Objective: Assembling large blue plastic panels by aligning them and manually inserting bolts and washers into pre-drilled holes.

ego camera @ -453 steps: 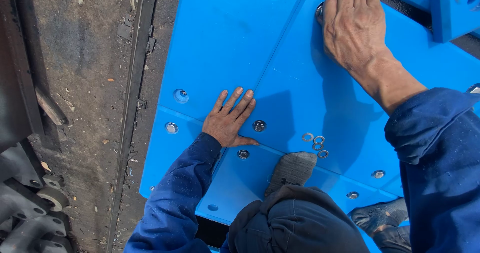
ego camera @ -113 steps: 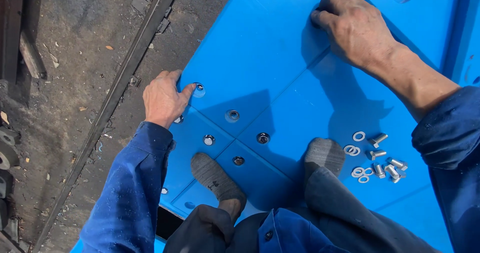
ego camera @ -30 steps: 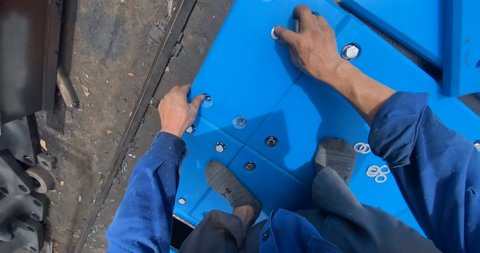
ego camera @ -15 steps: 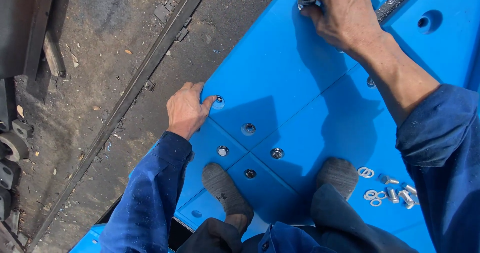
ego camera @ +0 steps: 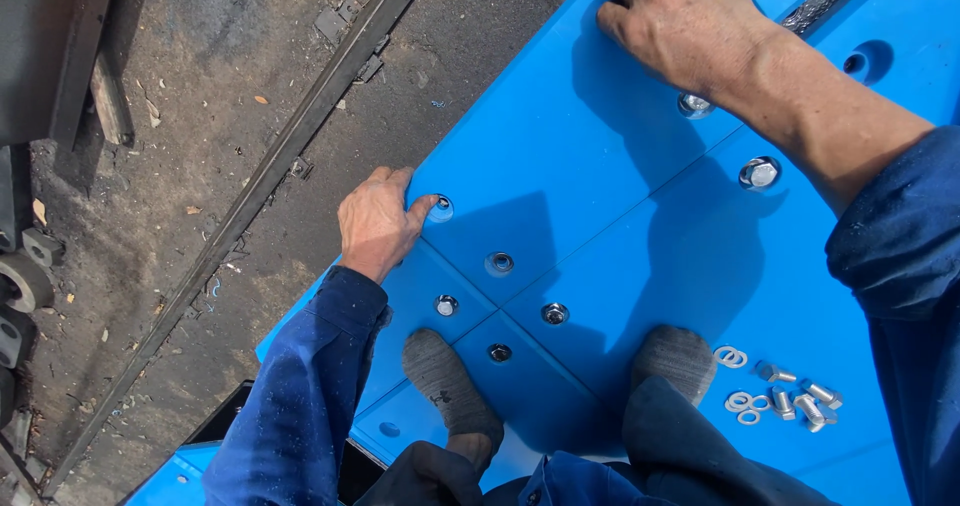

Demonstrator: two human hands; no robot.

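I crouch on a large blue panel (ego camera: 600, 226) made of joined plates. My left hand (ego camera: 378, 221) grips the panel's left edge, its thumb beside a sunken bolt (ego camera: 440, 207). My right hand (ego camera: 685, 21) rests at the top of the panel with curled fingers; whatever lies under them is hidden. Two shiny bolt heads (ego camera: 695, 104) (ego camera: 759, 173) sit just below my right wrist. More seated bolts (ego camera: 499, 263) (ego camera: 554, 313) ring the plate joint near my socked feet (ego camera: 450, 386).
Loose washers and bolts (ego camera: 780, 394) lie on the panel by my right foot (ego camera: 680, 356). A steel rail (ego camera: 270, 176) runs diagonally over the dirty ground to the left. Dark machine parts (ego camera: 20, 286) stand at the far left. An open hole (ego camera: 868, 63) shows at the top right.
My right hand stays at the top of the panel, and the small pale piece at its fingertips no longer shows. My left hand keeps its hold on the edge. The view has shifted slightly.
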